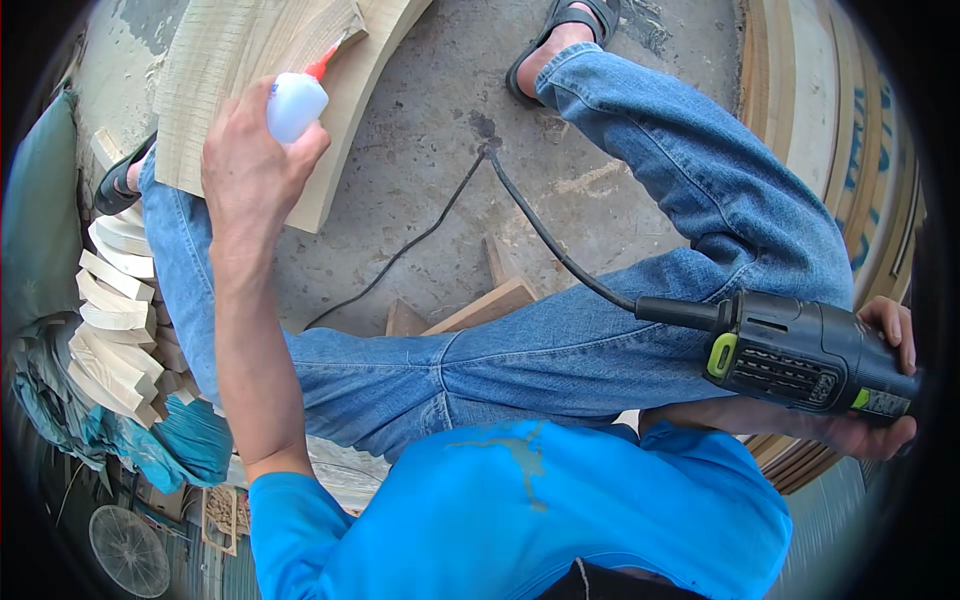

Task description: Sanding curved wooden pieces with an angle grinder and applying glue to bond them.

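Note:
In my left hand (250, 165) is a small white squeeze bottle (296, 108) with a red nozzle, fingers wrapped round it. Its tip points up and right, close to a notch at the edge of a pale curved wooden board (345, 125), which leans by my left leg. Far to the right, my right hand (875, 435) grips a black corded power tool (790, 350) with green accents, held over my thigh. The tool's working end is hidden at the picture's dark rim. A thick black cord (560, 250) runs from it down to the concrete floor.
Curved wooden pieces (120, 300) lie stacked at the left beside teal cloth (180, 440). Long curved boards (815, 90) stand along the right side. Wood offcuts (485, 308) rest on the floor between my legs. A round wire fan guard (130, 550) shows at lower left.

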